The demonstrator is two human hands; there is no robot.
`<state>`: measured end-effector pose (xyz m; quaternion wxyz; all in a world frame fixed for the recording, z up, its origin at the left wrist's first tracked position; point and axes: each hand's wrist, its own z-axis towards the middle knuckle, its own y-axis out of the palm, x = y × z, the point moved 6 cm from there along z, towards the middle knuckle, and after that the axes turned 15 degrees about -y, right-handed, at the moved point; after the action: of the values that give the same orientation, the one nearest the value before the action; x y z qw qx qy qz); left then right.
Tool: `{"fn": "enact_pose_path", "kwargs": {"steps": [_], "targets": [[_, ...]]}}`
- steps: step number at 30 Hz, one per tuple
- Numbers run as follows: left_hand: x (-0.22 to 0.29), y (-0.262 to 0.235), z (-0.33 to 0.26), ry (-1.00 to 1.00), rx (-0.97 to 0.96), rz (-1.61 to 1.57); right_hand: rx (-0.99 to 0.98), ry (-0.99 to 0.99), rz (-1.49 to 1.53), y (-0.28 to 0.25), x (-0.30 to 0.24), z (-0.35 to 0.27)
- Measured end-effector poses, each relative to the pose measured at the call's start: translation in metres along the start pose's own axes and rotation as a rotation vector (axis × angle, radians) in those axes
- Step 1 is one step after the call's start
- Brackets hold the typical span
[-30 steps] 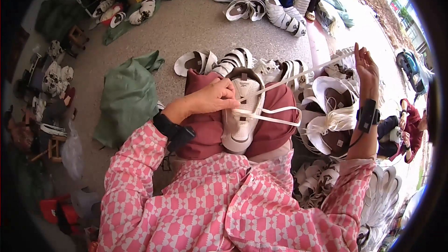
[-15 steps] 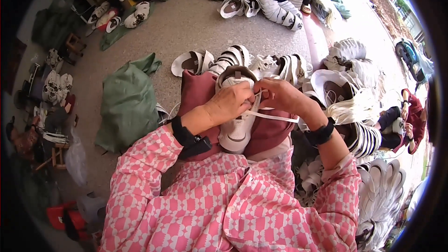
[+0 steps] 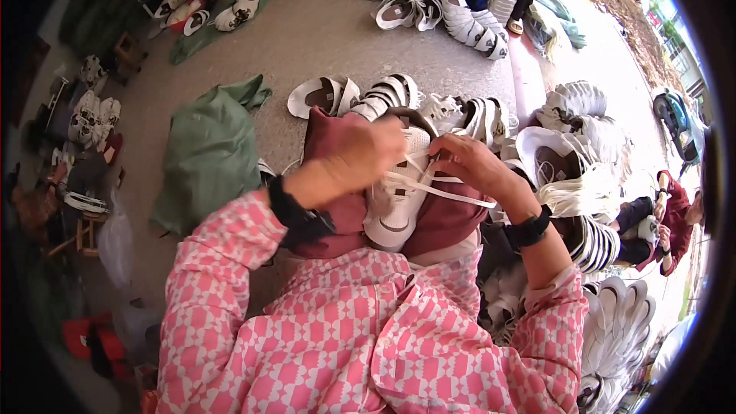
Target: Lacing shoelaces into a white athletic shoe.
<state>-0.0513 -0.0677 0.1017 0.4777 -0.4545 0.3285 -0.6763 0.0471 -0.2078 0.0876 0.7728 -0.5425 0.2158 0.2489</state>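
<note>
A white sneaker (image 3: 395,218) with a dark lining lies between my thighs, its toe toward me. A loose white shoelace (image 3: 441,191) crosses its front and trails off to the right. My right hand (image 3: 469,159) is at the shoe's right edge, thumb and fingers pinched on the shoelace by the eyelets. Over the left side of the shoe is my left hand (image 3: 360,155), smeared by motion; what its fingers hold does not show clearly. Dark maroon cloth (image 3: 337,218) covers my lap under the shoe.
Rows of white shoes (image 3: 391,96) stand just beyond my knees, and more shoe stacks (image 3: 571,111) rise at the right. A green sack (image 3: 211,157) sits on the floor at my left. A person in dark red (image 3: 675,215) works at the far right.
My left hand has moved left and away from the right one, which keeps near the shoe's right edge. More of the upper and its lace is visible between them.
</note>
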Motion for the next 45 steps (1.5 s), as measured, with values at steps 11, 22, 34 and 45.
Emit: {"fn": "enact_pose_path", "kwargs": {"steps": [11, 22, 34, 45], "targets": [[-0.292, -0.210, -0.074, -0.875, 0.609, 0.175, -0.027, 0.016, -0.018, 0.007, 0.005, 0.003], [-0.153, -0.059, -0.052, -0.451, 0.182, -0.288, 0.077, -0.070, -0.125, 0.013, -0.030, -0.010], [-0.037, 0.025, -0.008, -0.084, -0.129, -0.370, 0.080, -0.009, -0.023, 0.041, -0.039, -0.016], [-0.056, 0.053, 0.000, -0.164, -0.317, -0.523, -0.313, -0.344, -0.529, 0.023, -0.051, -0.006]]}}
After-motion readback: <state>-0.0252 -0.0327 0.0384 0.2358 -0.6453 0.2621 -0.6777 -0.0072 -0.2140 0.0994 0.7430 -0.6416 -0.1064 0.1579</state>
